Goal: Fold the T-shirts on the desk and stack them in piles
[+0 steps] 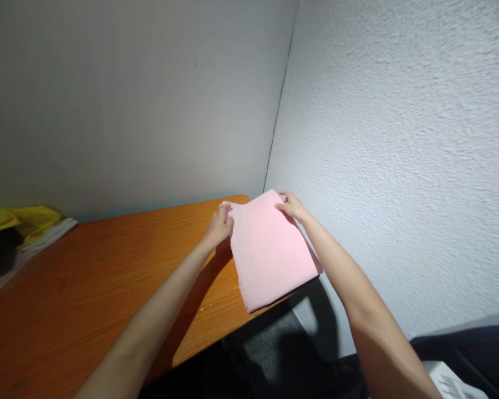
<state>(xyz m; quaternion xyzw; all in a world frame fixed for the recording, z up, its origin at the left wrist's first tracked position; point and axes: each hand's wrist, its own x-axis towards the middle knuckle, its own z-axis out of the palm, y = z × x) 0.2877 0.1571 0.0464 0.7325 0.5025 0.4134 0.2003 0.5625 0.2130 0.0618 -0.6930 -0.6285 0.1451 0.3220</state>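
A flat, neatly folded piece of pink cloth (272, 252) lies at the right end of the wooden table, its near edge by the table's front edge. My left hand (221, 224) grips its far left corner, fingers and thumb pinched on the fabric. On the far right side, my right hand (290, 205) holds the edge between thumb and fingers. The far edge dips between the two hands and looks slightly lifted. What lies beneath the cloth is hidden.
The orange-brown wooden table (120, 266) runs along a grey wall (149, 111). A white textured wall (399, 138) stands close on the right. Yellow cloth (37, 219), white cloth (52, 235) and something dark sit at the far left. A white object (451, 382) shows at lower right.
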